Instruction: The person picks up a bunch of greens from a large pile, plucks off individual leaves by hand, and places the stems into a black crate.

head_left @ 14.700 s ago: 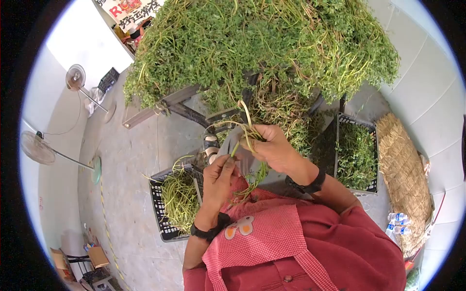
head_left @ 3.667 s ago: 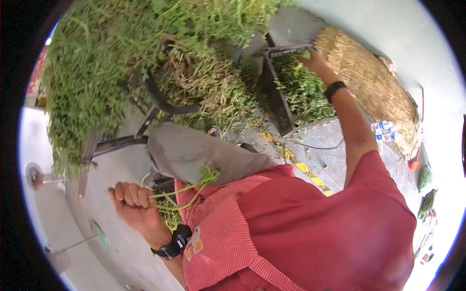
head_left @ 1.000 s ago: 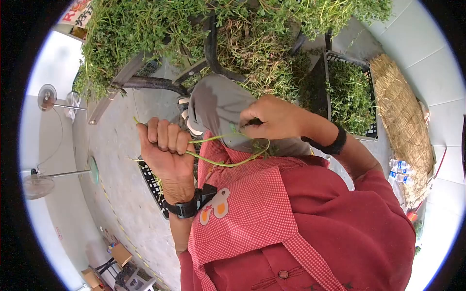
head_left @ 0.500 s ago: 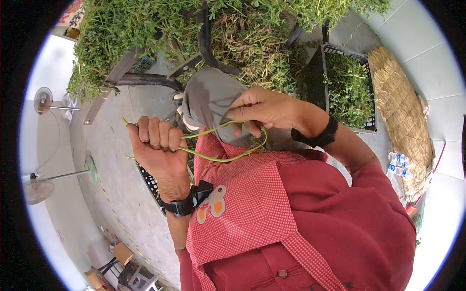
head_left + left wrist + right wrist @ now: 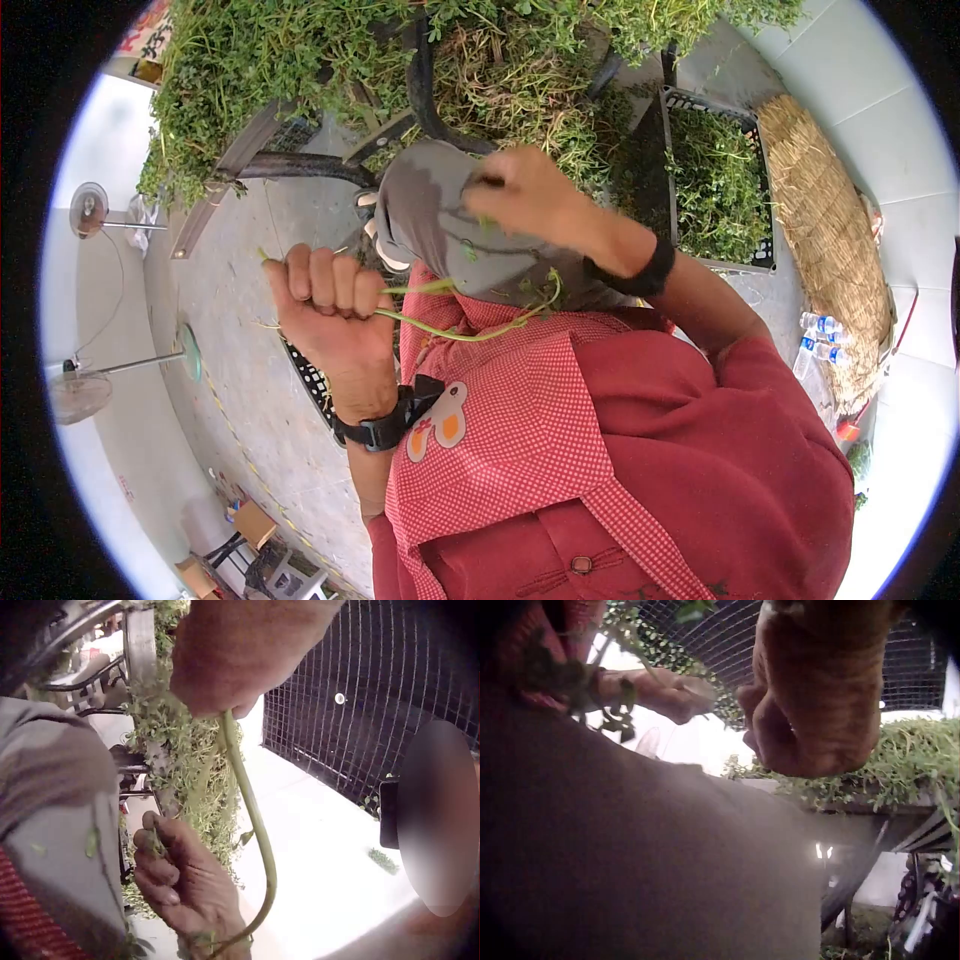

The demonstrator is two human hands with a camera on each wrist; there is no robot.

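My left hand [image 5: 335, 300] grips long green stems [image 5: 440, 333], which loop out to the right over the lap and end in small leaves. In the left wrist view, a thick stem [image 5: 259, 825] hangs curved from the left hand [image 5: 240, 656]. Above the grey trouser knee is my right hand [image 5: 540, 205], blurred, its fingers curled and apart from the loop. A small green leafy bit [image 5: 156, 844] shows between the fingertips of the right hand [image 5: 199, 885]. The right wrist view has the right hand [image 5: 817, 697] near, the left hand [image 5: 664, 694] beyond.
A large heap of greens [image 5: 270, 90] lies across the top. At the right stand a black crate of greens [image 5: 718, 190], a straw roll [image 5: 830, 250] and water bottles [image 5: 822, 335]. Another crate [image 5: 312, 385] is partly hidden by the left arm. Fans [image 5: 88, 208] stand at the left.
Since half a second ago, my right hand has come off the stem loop and moved up over the knee. The left hand keeps its grip, nearly still. Earlier, the right hand was at the right crate.
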